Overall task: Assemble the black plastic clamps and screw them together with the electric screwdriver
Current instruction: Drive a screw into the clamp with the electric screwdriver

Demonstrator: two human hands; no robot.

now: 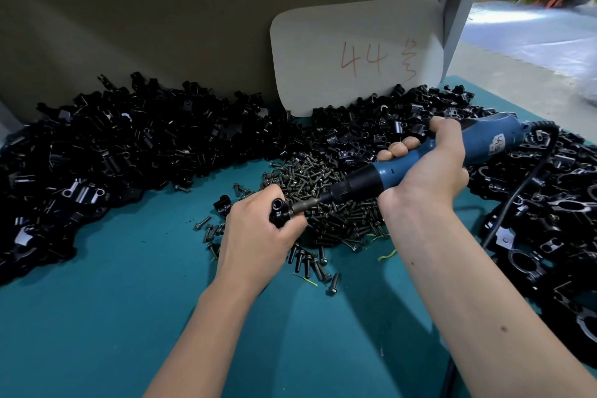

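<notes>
item: clamp (280, 211), pinched in your left hand (258, 236); electric screwdriver (420, 165) gripped in your right hand (426, 171), bit at its side; screw pile (332, 203) just behind; loose clamp heaps (97, 155) beyond: most work remains, by my judgement
</notes>
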